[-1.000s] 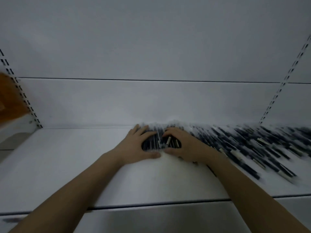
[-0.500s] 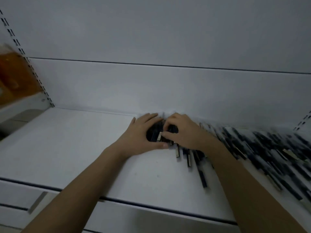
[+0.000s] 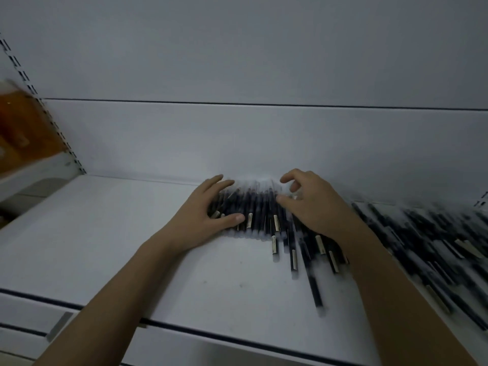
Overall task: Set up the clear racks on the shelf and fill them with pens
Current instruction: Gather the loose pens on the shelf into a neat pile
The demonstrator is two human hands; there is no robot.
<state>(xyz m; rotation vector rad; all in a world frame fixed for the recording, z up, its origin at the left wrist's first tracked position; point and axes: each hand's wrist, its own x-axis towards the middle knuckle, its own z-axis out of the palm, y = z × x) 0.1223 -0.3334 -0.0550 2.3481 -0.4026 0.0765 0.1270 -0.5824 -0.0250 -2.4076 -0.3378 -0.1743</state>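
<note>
Several dark pens with pale clips lie in a row on the white shelf (image 3: 105,247), their far ends against the back panel. A tight bunch of pens (image 3: 257,215) sits between my hands. My left hand (image 3: 203,220) rests flat against the left side of this bunch, thumb along its near ends. My right hand (image 3: 314,204) hovers over the bunch's right side with its fingers loosely curled and lifted, holding nothing. More pens (image 3: 422,239) spread out to the right, blurred. A few pens (image 3: 314,283) stick out toward the shelf's front. No clear rack is visible.
The white back panel (image 3: 237,141) rises right behind the pens. Slotted uprights (image 3: 50,120) mark the bay's left side, with an orange blurred object (image 3: 23,128) beyond them. The shelf's front edge (image 3: 211,336) runs below my forearms. A bare stretch of shelf lies to the left.
My hands have moved apart; the right hand has lifted off the bunch and opened. The bunch between them now looks wider, and several pens stick out toward the front edge.
</note>
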